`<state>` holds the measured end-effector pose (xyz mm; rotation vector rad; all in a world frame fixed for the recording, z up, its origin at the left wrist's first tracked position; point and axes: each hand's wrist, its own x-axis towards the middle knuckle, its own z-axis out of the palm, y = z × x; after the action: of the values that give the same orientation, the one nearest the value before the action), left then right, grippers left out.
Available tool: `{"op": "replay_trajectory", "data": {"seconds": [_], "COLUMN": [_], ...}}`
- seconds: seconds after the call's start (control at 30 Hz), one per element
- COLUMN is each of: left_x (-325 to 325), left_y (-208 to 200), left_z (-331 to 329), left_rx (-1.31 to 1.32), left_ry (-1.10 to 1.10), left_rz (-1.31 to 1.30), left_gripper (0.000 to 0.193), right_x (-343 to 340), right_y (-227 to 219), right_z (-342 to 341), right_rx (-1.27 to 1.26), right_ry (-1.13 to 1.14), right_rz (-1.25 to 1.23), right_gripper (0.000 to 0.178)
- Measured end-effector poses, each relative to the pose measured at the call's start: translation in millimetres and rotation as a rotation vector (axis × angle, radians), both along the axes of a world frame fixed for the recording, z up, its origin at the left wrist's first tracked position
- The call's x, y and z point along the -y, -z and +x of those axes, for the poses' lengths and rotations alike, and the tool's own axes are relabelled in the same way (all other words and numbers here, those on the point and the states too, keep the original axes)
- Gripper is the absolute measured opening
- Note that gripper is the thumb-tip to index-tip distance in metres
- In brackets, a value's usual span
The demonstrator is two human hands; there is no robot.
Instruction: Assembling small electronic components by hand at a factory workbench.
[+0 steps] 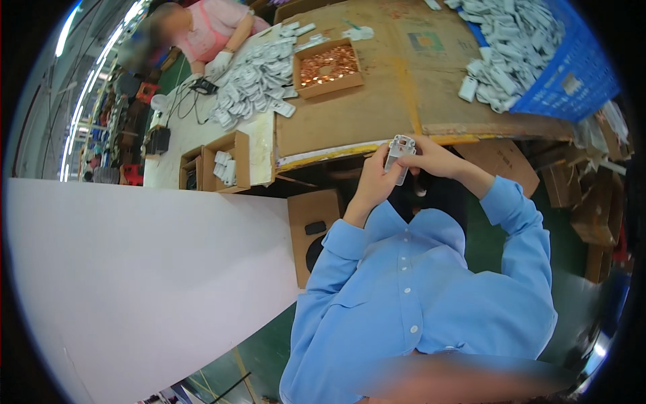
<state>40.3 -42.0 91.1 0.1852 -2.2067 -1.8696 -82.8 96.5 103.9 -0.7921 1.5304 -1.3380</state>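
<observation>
Between my two hands is a white plastic housing [402, 148], an oblong shell with its open, hollowed side facing up. My left hand [374, 176] grips its left side, fingers closed round it. On the other side my right hand [431, 159] holds it too, thumb laid across the shell. Both hands are just off the table's near edge, above my lap. Farther away, a cardboard box [328, 87] of small copper-coloured metal parts [326, 65] sits on the table, beside a heap of similar white housings [252, 84].
A blue plastic crate [572, 81] spills white housings [501, 74] at the far right. Small cardboard boxes [243, 161] stand at the left table corner. Across the table a person in pink [215, 27] works with a gloved hand. A large white panel [148, 269] lies at my left.
</observation>
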Motion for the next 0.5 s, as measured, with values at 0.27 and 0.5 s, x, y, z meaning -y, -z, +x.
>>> {"op": "replay_trajectory", "data": {"seconds": [0.27, 0.5], "left_x": [116, 321], "left_y": [43, 59], "left_z": [-30, -83], "left_rx": [0.105, 0.073], "left_ry": [-0.455, -0.834], "left_rz": [0.315, -0.178], "left_gripper": [0.023, 0.028], "right_x": [25, 23], "right_y": [83, 120], "right_z": [-73, -82], "right_rx": [-1.063, -1.252], "right_ry": [0.344, 0.417], "right_rz": [0.108, 0.254], "right_gripper": [0.040, 0.046]}}
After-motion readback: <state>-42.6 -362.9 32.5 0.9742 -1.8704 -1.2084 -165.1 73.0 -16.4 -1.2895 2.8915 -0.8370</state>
